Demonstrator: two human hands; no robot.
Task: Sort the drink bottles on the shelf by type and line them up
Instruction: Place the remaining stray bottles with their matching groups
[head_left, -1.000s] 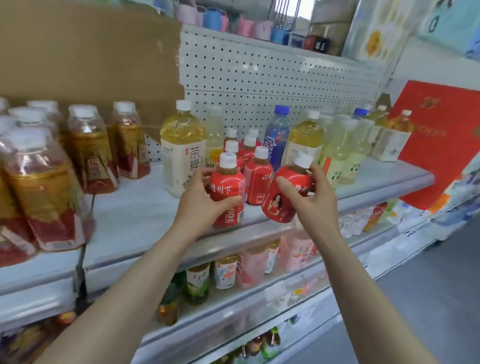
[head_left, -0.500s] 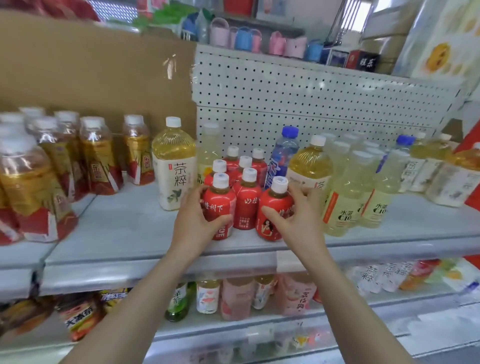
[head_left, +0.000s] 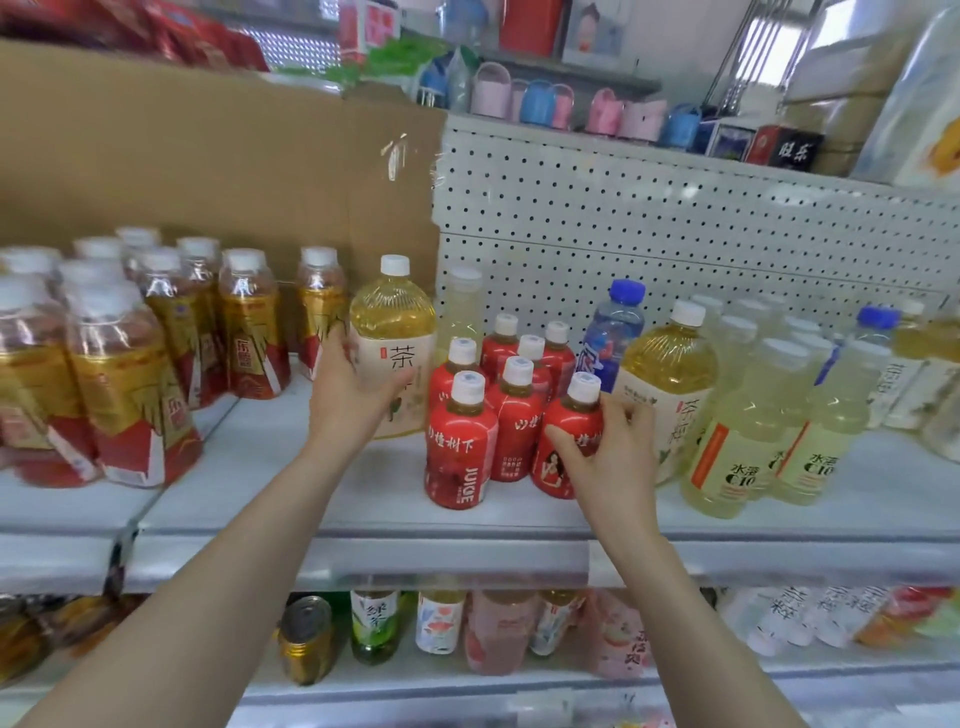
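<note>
Several small red juice bottles stand grouped mid-shelf. My right hand (head_left: 608, 457) grips the front right red juice bottle (head_left: 569, 436), which stands on the grey shelf (head_left: 363, 499). The front left red juice bottle (head_left: 460, 452) stands free beside it. My left hand (head_left: 350, 402) wraps the side of a large yellow tea bottle (head_left: 395, 332) with a white label, left of the red group. A second large yellow tea bottle (head_left: 670, 374) stands right of the red group, next to a blue-capped bottle (head_left: 613, 332).
Shrink-wrapped packs of gold-and-red tea bottles (head_left: 130, 374) fill the shelf's left end. Pale yellow bottles (head_left: 748, 426) crowd the right side. A white pegboard (head_left: 675, 223) and brown cardboard (head_left: 208, 166) back the shelf. Mixed drinks (head_left: 441, 623) sit on the lower shelf.
My left hand has let go of the front left red bottle and moved left onto the large yellow tea bottle. My right hand has set its red bottle upright on the shelf and still holds it.
</note>
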